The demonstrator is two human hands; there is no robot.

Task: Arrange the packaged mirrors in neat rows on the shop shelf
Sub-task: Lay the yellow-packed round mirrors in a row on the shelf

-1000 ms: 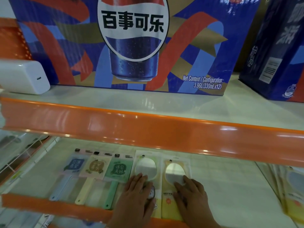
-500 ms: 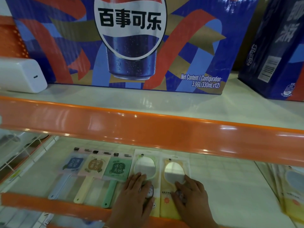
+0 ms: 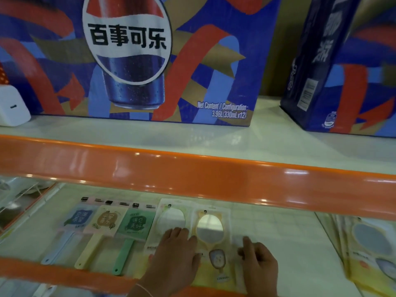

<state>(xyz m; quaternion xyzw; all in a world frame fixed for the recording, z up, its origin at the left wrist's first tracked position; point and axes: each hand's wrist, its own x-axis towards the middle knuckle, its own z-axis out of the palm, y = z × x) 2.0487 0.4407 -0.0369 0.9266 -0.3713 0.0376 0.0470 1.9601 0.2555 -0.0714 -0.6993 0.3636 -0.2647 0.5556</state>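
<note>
The left hand (image 3: 175, 257) lies flat, fingers (image 3: 177, 234) straight, pressing the white packaged mirror (image 3: 169, 221) onto the shelf (image 3: 278, 236). Just right of those fingers lies the yellow packaged mirror (image 3: 211, 243); the right hand (image 3: 260, 266), fingers loosely curled and holding nothing, touches its right edge.

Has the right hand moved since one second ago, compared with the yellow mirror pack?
Yes. The right hand slid to the right, off the yellow mirror pack, and now rests at its right edge.
</note>
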